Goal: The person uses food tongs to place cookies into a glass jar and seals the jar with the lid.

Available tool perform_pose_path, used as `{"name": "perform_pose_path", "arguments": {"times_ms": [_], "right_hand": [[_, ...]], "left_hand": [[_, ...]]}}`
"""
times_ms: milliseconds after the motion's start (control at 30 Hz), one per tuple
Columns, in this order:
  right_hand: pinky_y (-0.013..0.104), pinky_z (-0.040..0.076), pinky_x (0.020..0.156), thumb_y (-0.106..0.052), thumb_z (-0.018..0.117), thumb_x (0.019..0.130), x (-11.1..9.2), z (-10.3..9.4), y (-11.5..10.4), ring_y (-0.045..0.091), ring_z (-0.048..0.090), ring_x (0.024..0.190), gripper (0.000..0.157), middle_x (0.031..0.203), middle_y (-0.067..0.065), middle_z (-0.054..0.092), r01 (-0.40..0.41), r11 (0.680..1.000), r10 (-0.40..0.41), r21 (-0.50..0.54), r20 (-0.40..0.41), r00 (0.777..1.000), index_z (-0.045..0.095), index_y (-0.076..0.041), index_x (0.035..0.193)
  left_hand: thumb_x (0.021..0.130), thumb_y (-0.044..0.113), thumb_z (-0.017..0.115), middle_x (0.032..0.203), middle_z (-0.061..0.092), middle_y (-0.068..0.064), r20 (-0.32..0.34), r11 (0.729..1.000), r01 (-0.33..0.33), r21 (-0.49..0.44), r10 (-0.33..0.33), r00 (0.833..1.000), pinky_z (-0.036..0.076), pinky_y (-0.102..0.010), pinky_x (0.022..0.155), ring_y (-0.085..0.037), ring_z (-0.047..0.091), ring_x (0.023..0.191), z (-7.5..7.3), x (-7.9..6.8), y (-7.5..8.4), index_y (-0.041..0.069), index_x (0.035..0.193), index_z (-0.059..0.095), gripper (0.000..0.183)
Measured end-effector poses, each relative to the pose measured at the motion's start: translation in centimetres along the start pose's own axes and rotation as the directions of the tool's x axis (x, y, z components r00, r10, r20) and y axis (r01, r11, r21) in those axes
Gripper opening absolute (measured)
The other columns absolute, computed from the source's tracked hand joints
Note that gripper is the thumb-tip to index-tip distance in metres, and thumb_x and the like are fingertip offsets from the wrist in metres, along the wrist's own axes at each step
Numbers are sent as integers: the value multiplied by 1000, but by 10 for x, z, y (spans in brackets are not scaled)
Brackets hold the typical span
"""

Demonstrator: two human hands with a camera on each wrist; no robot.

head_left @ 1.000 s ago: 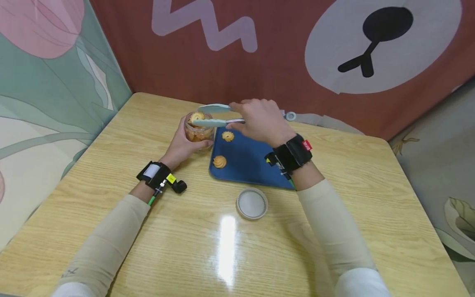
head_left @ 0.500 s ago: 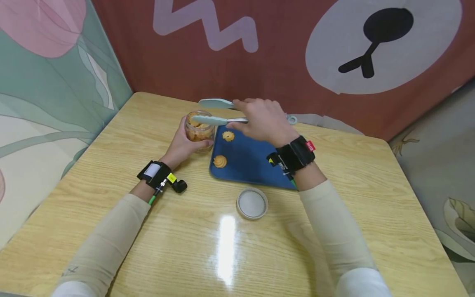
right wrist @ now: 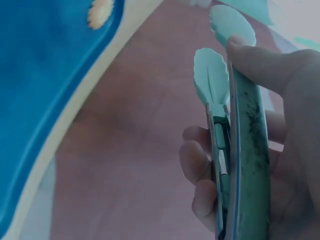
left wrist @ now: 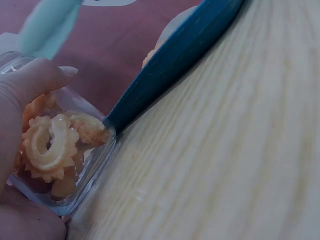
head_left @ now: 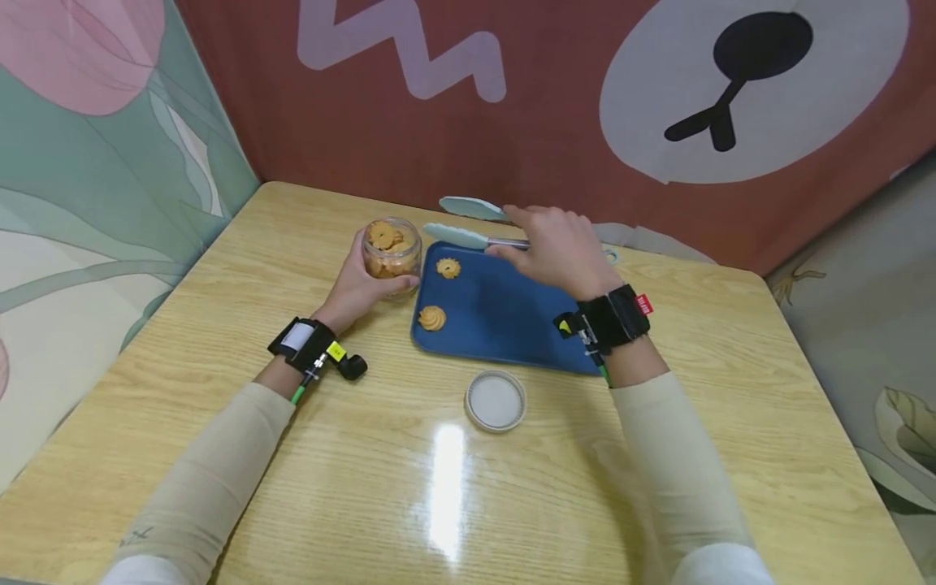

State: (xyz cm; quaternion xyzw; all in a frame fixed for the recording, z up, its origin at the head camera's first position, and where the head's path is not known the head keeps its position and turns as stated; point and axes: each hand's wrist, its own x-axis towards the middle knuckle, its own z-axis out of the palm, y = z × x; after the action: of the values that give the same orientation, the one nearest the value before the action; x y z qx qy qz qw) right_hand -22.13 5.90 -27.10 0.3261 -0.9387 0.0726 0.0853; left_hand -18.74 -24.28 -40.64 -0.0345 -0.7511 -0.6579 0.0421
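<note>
My left hand point(head_left: 358, 283) grips a clear jar point(head_left: 400, 266) of ring-shaped and swirled cookies point(left wrist: 50, 147), its thumb and fingers curled round the side. The jar's mouth is uncovered and cookies reach close to the rim. Above the blue tray point(head_left: 497, 313), my right hand point(head_left: 563, 250) holds a pair of mint-green tipped tongs point(head_left: 468, 236). The tongs' tips are spread apart with nothing between them, just right of the jar. On the tray's left side lie a ring cookie point(head_left: 448, 268) and a swirled cookie point(head_left: 432, 318).
A round pale lid point(head_left: 496, 401) lies on the wooden table point(head_left: 351, 471) in front of the tray. A reddish-brown printed cloth point(head_left: 541, 122) hangs behind the table's far edge. Both wrists wear black camera straps.
The right hand has moved the tongs right, away from the jar's mouth. A cookie by the tongs' tips a second ago now lies in the jar. The left hand stays put.
</note>
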Motion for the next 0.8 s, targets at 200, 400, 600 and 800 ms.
{"name": "perform_pose_path", "arguments": {"times_ms": [200, 400, 600, 800], "right_hand": [[43, 59, 73, -53, 76, 93, -8, 17, 16, 28, 74, 96, 66, 118, 13, 78, 5, 999, -5, -37, 12, 1000, 65, -10, 142], [42, 56, 69, -53, 77, 93, -14, 32, 25, 25, 70, 85, 65, 99, 9, 77, -26, 999, 29, -45, 69, 997, 65, -12, 142], [44, 57, 68, -55, 75, 94, -17, 43, 27, 26, 70, 86, 67, 90, 8, 75, -68, 997, 71, -31, 136, 988, 62, -13, 145], [48, 60, 77, -56, 73, 95, -17, 54, 27, 28, 74, 95, 69, 105, 12, 79, -73, 997, 71, 3, 172, 983, 61, -13, 147]], "left_hand": [[84, 14, 89, 162, 40, -7, 3, 1000, 14, 10, -14, 1000, 31, -45, 129, -22, 39, 152, -2, 0, 0, 25, 164, 21, 106], [85, 11, 86, 163, 38, -11, 10, 1000, 23, 4, -23, 1000, 29, -46, 130, -26, 37, 153, 1, -5, 12, 20, 164, 20, 104], [85, 11, 87, 162, 39, -10, 9, 1000, 15, 1, -15, 1000, 29, -46, 130, -25, 37, 153, 1, -3, 8, 21, 164, 20, 104], [84, 16, 89, 161, 41, -5, 2, 1000, 7, 22, -7, 1000, 31, -44, 129, -22, 39, 152, -1, 2, -2, 27, 164, 21, 106]]}}
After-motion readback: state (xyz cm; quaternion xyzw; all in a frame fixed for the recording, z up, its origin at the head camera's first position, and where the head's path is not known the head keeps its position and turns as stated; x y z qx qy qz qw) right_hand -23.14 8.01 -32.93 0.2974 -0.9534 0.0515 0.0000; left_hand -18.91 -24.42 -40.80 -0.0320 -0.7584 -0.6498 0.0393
